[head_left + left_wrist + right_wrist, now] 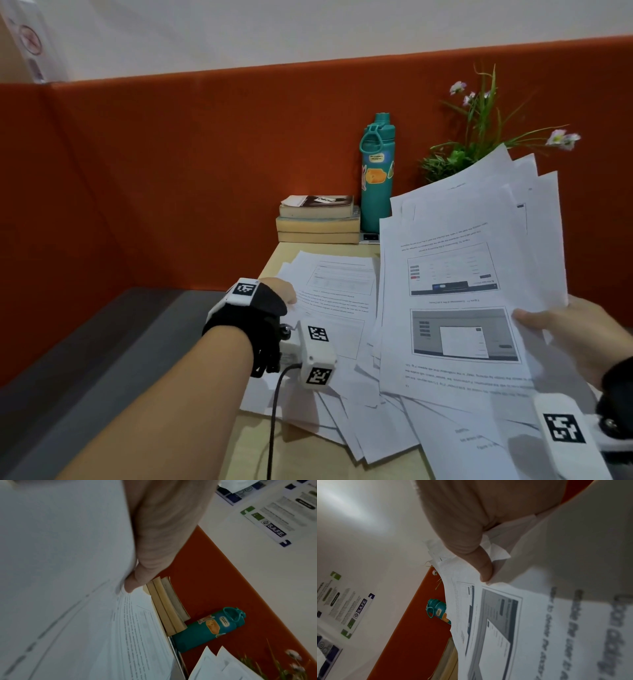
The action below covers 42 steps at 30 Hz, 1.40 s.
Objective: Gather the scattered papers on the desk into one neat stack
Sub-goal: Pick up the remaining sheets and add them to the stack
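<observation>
Papers fill the lower right of the head view; the right hand (568,334) pinches a fanned, uneven sheaf (459,274) by its edge, thumb on top, lifted off the tabletop (294,455); the left hand (274,294) lies on the loose sheets (337,301) at centre, thumb pressing paper in the wrist view, though I cannot tell whether its fingers curl under. The risk, as I judge it: the sheaf is splayed and held at one edge, so sheets may slide out; a wide sweep could also knock the teal bottle (376,174) beside the books (318,219).
</observation>
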Motion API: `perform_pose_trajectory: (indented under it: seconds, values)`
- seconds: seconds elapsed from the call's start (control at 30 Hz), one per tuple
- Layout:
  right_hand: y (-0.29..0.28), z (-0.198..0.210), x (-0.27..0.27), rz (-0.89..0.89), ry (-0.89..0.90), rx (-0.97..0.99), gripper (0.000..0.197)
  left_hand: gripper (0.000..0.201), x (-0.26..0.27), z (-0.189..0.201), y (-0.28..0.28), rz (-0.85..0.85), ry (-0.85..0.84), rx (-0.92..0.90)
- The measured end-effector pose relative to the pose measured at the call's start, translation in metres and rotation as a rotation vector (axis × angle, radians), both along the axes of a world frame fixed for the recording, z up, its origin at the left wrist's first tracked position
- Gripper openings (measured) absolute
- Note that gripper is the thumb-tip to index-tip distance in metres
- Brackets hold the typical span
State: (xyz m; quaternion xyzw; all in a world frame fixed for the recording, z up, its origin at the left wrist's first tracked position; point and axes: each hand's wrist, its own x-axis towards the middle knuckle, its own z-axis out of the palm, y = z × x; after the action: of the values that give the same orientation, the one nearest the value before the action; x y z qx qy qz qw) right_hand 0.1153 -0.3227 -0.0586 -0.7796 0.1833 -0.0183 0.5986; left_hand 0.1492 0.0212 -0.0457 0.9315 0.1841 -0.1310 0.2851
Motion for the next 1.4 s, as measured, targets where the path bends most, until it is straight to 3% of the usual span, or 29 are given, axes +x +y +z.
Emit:
perform_pose_trajectory:
  seconds: [0.23,0.33,0.4,0.47,0.6,0.63,0.7,0.77,0.87,1.03,1.13,1.2,1.3,1.4]
  values:
    - [0.002,0.006,-0.001,-0.001,-0.036,-0.029,0.032,0.034,0.006,0.001,0.031,0.128,0.151,-0.275]
    - [0.0,0.005,-0.001,-0.003,-0.035,-0.051,0.034,0.03,0.002,0.011,0.028,0.025,0.229,-0.139]
    - [0.0,0.005,-0.001,0.0,-0.034,-0.051,0.033,0.054,0.003,0.011,0.025,-0.029,0.298,-0.018]
    - [-0.001,0.006,-0.002,0.002,-0.034,-0.052,0.033,0.074,0.006,0.007,0.025,0.002,0.228,0.034]
    - [-0.003,0.005,-0.003,0.014,-0.029,-0.052,0.036,0.047,0.0,0.008,0.021,-0.001,0.135,0.187]
    - [-0.004,0.005,-0.003,0.011,-0.029,-0.051,0.037,0.05,0.001,0.008,0.022,-0.003,0.134,0.192]
    - [-0.006,0.004,-0.001,0.003,-0.028,-0.053,0.039,0.069,0.004,0.006,0.026,0.022,0.154,0.037]
    - [-0.006,0.003,-0.001,-0.005,-0.023,-0.06,0.038,0.074,0.004,0.003,0.026,0.066,0.121,-0.054]
    - [-0.005,0.003,-0.001,-0.005,-0.022,-0.062,0.038,0.061,0.003,0.001,0.027,0.107,-0.001,-0.068]
    - [-0.003,0.004,-0.003,-0.001,-0.018,-0.068,0.035,0.029,0.001,0.016,0.024,0.136,-0.191,-0.382]
    - [-0.001,0.004,-0.004,0.006,-0.027,-0.072,0.034,0.036,-0.011,0.014,0.018,0.069,-0.207,-0.266]
    - [0.0,0.005,-0.005,0.002,-0.033,-0.079,0.034,0.031,-0.015,0.024,0.017,0.089,-0.352,-0.254]
    - [0.0,0.007,-0.007,-0.012,-0.042,-0.076,0.039,0.021,-0.024,0.054,0.016,0.117,-0.632,-0.381]
    - [0.0,0.008,-0.009,-0.02,-0.045,-0.082,0.037,0.021,-0.031,0.07,0.016,0.039,-0.658,-0.272]
